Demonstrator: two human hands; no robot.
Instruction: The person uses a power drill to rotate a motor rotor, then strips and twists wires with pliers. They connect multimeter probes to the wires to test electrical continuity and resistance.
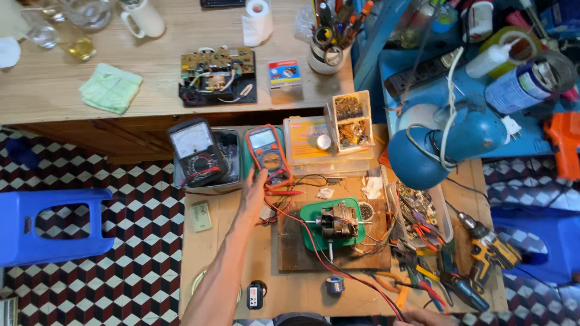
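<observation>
My left hand reaches forward over the wooden workbench and its fingers rest on the lower edge of an orange digital multimeter. Red and black test leads run from the meter down toward the bottom edge. Only a sliver of my right hand shows at the bottom edge, near the red lead; what it holds is cut off. A small electric motor sits on a green plate on a wooden board in the middle of the bench.
A black analogue multimeter lies in a tray left of the orange one. A blue desk lamp, a yellow cordless drill, pliers and screwdrivers crowd the right. A circuit board, a cup of tools and a blue stool lie around.
</observation>
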